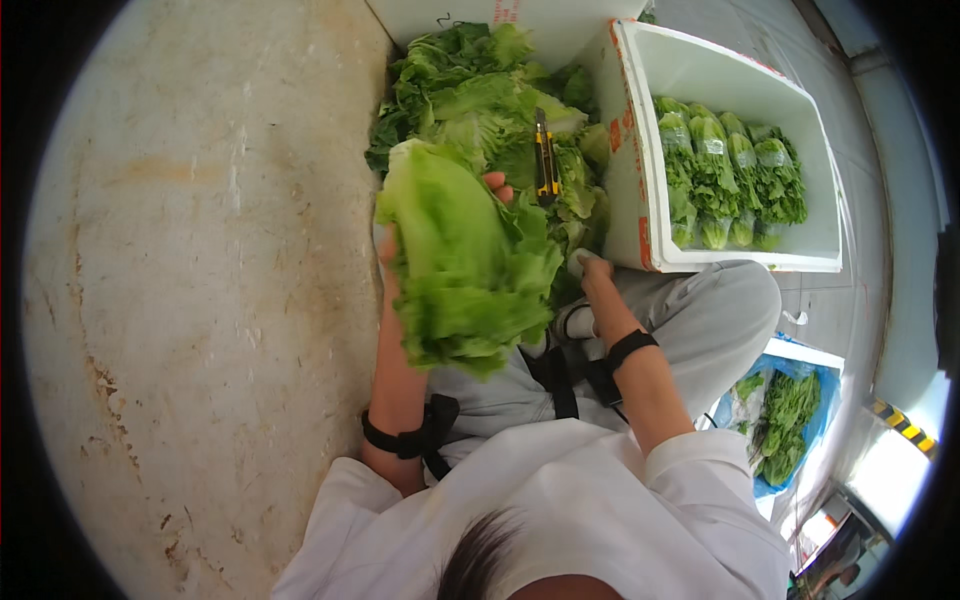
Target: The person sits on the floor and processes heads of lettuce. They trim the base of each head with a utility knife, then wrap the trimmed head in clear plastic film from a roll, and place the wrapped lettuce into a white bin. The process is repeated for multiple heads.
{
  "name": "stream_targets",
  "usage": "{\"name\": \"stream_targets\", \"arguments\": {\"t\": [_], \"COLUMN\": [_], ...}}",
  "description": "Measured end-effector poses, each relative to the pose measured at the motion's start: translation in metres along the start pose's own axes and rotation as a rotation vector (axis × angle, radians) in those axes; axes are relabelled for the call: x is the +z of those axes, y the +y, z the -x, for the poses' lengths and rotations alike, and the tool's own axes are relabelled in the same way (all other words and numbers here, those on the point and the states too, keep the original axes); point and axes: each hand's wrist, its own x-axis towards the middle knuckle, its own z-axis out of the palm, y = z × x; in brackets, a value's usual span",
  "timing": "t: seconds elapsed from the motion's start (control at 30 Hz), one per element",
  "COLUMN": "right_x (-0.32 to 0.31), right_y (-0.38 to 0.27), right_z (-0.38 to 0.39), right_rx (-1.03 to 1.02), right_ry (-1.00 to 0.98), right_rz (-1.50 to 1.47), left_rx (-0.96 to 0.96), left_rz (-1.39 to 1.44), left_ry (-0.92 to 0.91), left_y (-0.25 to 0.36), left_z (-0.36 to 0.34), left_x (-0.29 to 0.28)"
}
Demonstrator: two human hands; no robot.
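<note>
A head of leafy green lettuce [455, 250] rests in my left hand [388, 246], its fingers wrapped around it from below. A few fingertips show past its far right side, and the leaves hide the palm. My right hand [596, 266] is low beside the lettuce's right edge, with something white at it. Leaves and shadow cover its fingers, so what they hold cannot be made out. Beyond the lettuce spreads a heap of loose green leaves [470, 110]. A yellow and black utility knife [545, 160] lies on that heap.
At right stands a white foam box [735, 50] holding several wrapped bundles of leafy greens [712, 165]. A blue-lined box [830, 390] with more greens [785, 420] is lower right. A stained pale panel [220, 280] runs along the left. My bent knee [735, 290] is beside the foam box.
</note>
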Motion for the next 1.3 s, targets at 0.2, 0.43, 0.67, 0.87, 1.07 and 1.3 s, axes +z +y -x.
{"name": "stream_targets", "arguments": {"t": [0.2,0.43,0.67,0.87,1.07,1.3], "right_x": [-0.052,-0.127,-0.147,-0.167,-0.179,-0.185], "right_y": [-0.049,-0.08,-0.074,-0.062,-0.06,-0.065], "right_z": [0.119,0.244,0.286,0.295,0.3,0.305], "right_rx": [-0.673,-0.919,-0.609,-1.083,-1.705,-2.225], "right_ry": [-0.485,-0.918,-1.285,-0.944,-0.671,-0.12], "right_rz": [-0.09,-0.475,-0.942,-0.572,-0.427,0.122], "left_rx": [0.103,-0.02,-0.24,-0.344,-0.058,-0.049], "left_rz": [0.141,0.15,0.005,-0.08,-0.173,-0.294], "left_ry": [-0.05,-0.118,-0.239,-0.453,-0.556,-0.326], "left_y": [0.001,-0.002,-0.002,-0.01,-0.027,-0.029], "left_z": [0.012,0.015,0.022,0.03,0.033,0.048], "left_x": [-0.007,0.001,0.043,0.066,0.077,0.073]}}
